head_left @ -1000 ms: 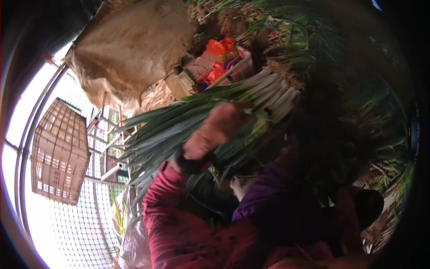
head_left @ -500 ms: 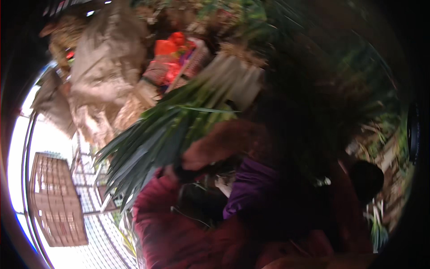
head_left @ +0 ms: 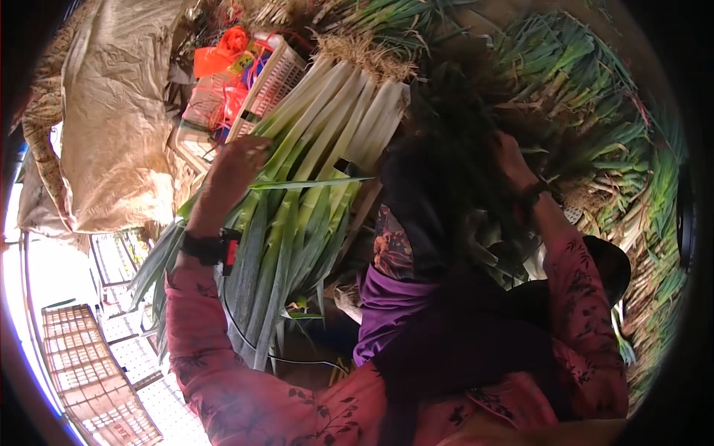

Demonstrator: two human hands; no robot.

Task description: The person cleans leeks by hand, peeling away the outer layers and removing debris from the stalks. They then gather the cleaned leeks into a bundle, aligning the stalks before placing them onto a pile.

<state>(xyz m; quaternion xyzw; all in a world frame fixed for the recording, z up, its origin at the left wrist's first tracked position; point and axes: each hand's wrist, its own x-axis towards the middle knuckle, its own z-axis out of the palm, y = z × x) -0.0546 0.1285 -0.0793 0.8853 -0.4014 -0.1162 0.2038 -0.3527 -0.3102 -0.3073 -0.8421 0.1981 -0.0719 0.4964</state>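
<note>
A large bundle of leeks (head_left: 320,126) lies in front of me, roots at the far end and green leaves toward me. A single green leaf (head_left: 312,183) lies across it. At the bundle's left edge is my left hand (head_left: 236,167), its fingers curled in; what they hold, if anything, is hidden. My right hand (head_left: 513,162) is to the right of the bundle, beyond my dark-clad knee. Deep shadow hides most of its fingers. I wear a dark wristband on each wrist.
A pale plastic basket (head_left: 279,82) holding orange-red plastic (head_left: 223,52) stands beyond the leeks at left. A large tan sack (head_left: 119,111) is farther left. More leeks (head_left: 573,67) are piled along the right. A brown crate (head_left: 89,364) is at lower left.
My left arm, bent across the leeks before, has swung out to the bundle's left edge. My right hand now shows on the right. The view has shifted and sharpened.
</note>
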